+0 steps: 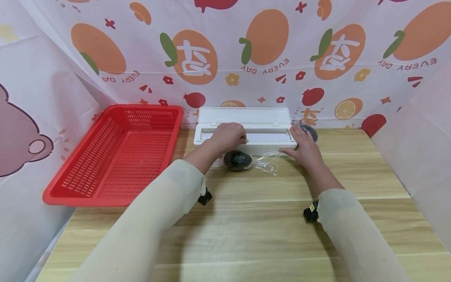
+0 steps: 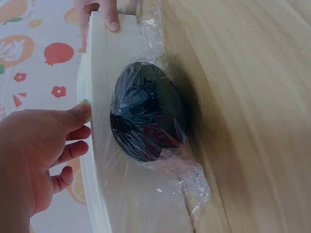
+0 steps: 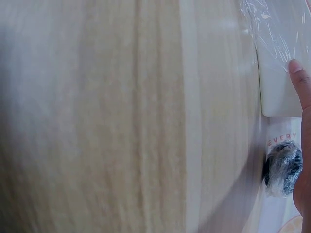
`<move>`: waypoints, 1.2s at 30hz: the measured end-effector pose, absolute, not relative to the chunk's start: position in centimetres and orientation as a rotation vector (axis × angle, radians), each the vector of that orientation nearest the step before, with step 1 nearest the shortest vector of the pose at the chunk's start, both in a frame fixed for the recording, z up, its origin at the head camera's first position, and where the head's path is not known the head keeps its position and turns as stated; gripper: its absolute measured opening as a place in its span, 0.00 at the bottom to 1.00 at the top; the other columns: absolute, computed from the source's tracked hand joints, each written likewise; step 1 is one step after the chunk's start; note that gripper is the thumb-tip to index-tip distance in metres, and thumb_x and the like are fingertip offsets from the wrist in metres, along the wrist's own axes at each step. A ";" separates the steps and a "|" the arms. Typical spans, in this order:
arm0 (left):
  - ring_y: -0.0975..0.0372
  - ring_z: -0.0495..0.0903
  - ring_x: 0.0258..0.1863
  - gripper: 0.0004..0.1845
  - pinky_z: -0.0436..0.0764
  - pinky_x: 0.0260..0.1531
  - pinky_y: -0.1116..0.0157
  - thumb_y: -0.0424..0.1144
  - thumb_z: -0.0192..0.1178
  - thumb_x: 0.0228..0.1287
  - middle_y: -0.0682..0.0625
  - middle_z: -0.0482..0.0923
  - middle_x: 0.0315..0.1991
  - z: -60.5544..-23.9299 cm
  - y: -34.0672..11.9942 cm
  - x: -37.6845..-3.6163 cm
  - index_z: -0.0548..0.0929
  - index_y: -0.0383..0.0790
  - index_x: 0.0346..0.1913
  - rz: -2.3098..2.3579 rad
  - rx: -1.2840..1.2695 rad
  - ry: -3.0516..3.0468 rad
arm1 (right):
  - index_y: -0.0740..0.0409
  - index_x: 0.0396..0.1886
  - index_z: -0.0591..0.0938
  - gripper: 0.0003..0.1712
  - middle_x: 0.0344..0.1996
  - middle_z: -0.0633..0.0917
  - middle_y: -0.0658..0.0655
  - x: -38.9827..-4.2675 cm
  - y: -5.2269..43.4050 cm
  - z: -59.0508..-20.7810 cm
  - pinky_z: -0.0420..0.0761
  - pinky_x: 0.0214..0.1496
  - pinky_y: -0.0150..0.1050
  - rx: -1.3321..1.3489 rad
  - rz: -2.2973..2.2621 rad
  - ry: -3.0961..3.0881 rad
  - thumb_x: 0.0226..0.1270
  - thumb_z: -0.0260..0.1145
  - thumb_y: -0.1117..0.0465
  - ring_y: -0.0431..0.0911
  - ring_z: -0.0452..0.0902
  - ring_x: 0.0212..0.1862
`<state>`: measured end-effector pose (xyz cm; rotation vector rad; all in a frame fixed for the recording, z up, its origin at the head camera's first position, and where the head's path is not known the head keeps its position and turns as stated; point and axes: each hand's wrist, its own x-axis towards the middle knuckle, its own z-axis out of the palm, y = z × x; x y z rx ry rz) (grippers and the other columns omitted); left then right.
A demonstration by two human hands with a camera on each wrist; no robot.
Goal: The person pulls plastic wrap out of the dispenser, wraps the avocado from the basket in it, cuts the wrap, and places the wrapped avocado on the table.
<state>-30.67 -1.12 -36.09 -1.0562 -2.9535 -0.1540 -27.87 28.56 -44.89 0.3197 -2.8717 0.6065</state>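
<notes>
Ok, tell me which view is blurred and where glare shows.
Right wrist view: wooden table smeared and soft on the left. Left wrist view: sharp, glare on the cling film over the dark round object. Head view: evenly lit, clear.

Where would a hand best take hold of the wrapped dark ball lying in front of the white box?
Probably across the round middle of the wrapped ball, coming from above and the near side. The white box blocks its far side, and loose cling film trails to its right, so a pinch on the film alone might slip.

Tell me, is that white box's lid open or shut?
Open. The cling-film dispenser has its lid tipped back toward the wall, and the left hand rests on its exposed inside.
</notes>
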 end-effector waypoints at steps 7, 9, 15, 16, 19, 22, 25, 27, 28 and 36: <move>0.59 0.77 0.36 0.07 0.79 0.40 0.59 0.41 0.61 0.68 0.53 0.84 0.37 -36.1 -2.3 -30.4 0.89 0.47 0.38 -0.251 -0.989 -2.992 | 0.56 0.78 0.56 0.57 0.78 0.55 0.58 -28.0 28.0 -44.8 0.40 0.80 0.50 0.337 0.615 -2.864 0.57 0.71 0.37 0.55 0.47 0.78; 0.59 0.77 0.36 0.07 0.79 0.40 0.60 0.40 0.61 0.68 0.53 0.84 0.37 -36.0 -2.8 -30.3 0.89 0.47 0.39 -0.255 -0.973 -3.004 | 0.56 0.78 0.56 0.57 0.78 0.55 0.58 -28.0 27.9 -44.7 0.40 0.80 0.50 0.342 0.617 -2.862 0.57 0.71 0.37 0.54 0.47 0.78; 0.57 0.75 0.37 0.05 0.78 0.39 0.60 0.40 0.64 0.66 0.52 0.83 0.37 -35.3 -5.2 -30.3 0.89 0.47 0.39 -0.262 -0.941 -3.041 | 0.55 0.78 0.55 0.58 0.78 0.54 0.57 -28.0 28.6 -44.6 0.39 0.80 0.49 0.327 0.626 -2.875 0.56 0.69 0.34 0.52 0.45 0.79; 0.57 0.75 0.37 0.05 0.78 0.39 0.61 0.40 0.65 0.65 0.51 0.83 0.36 -35.1 -5.6 -30.3 0.89 0.46 0.39 -0.268 -0.934 -3.050 | 0.55 0.78 0.55 0.58 0.78 0.54 0.57 -28.0 28.7 -44.7 0.39 0.80 0.49 0.325 0.625 -2.876 0.56 0.69 0.33 0.52 0.45 0.79; 0.57 0.76 0.36 0.06 0.78 0.39 0.61 0.41 0.68 0.62 0.51 0.84 0.35 -34.7 -7.0 -30.2 0.89 0.47 0.40 -0.287 -0.900 -3.086 | 0.54 0.78 0.54 0.59 0.78 0.54 0.57 -28.0 29.0 -44.8 0.38 0.80 0.49 0.325 0.628 -2.877 0.56 0.68 0.32 0.52 0.44 0.79; 0.57 0.77 0.35 0.07 0.77 0.39 0.61 0.42 0.69 0.61 0.51 0.84 0.33 -34.3 -8.2 -30.1 0.89 0.47 0.41 -0.283 -0.885 -3.123 | 0.54 0.78 0.54 0.59 0.78 0.53 0.57 -28.0 29.0 -45.0 0.38 0.80 0.49 0.330 0.635 -2.882 0.56 0.68 0.32 0.52 0.44 0.79; 0.56 0.77 0.35 0.07 0.77 0.38 0.61 0.42 0.69 0.61 0.50 0.84 0.33 -33.9 -9.4 -30.0 0.89 0.46 0.40 -0.235 -0.896 -3.138 | 0.54 0.79 0.53 0.59 0.79 0.52 0.56 -28.0 28.8 -45.1 0.37 0.80 0.49 0.333 0.634 -2.896 0.57 0.67 0.32 0.52 0.43 0.79; 0.56 0.77 0.35 0.08 0.78 0.39 0.61 0.42 0.71 0.59 0.50 0.84 0.33 -33.7 -10.3 -29.9 0.89 0.46 0.40 -0.209 -0.866 -3.137 | 0.53 0.79 0.53 0.59 0.79 0.52 0.56 -27.9 28.7 -45.1 0.37 0.80 0.49 0.332 0.637 -2.899 0.57 0.67 0.32 0.52 0.43 0.79; 0.56 0.77 0.35 0.09 0.78 0.40 0.61 0.42 0.72 0.57 0.51 0.84 0.34 -33.6 -10.7 -29.8 0.88 0.47 0.40 -0.202 -0.841 -3.137 | 0.53 0.79 0.53 0.59 0.79 0.52 0.56 -27.9 28.6 -45.1 0.38 0.80 0.49 0.330 0.641 -2.896 0.57 0.68 0.32 0.52 0.43 0.79; 0.56 0.79 0.38 0.13 0.75 0.48 0.56 0.41 0.75 0.51 0.51 0.85 0.37 -33.3 -13.7 -29.8 0.89 0.47 0.41 -0.172 -0.741 -3.156 | 0.55 0.78 0.54 0.58 0.79 0.52 0.56 -27.5 28.6 -44.9 0.38 0.80 0.49 0.326 0.658 -2.886 0.57 0.70 0.35 0.54 0.45 0.79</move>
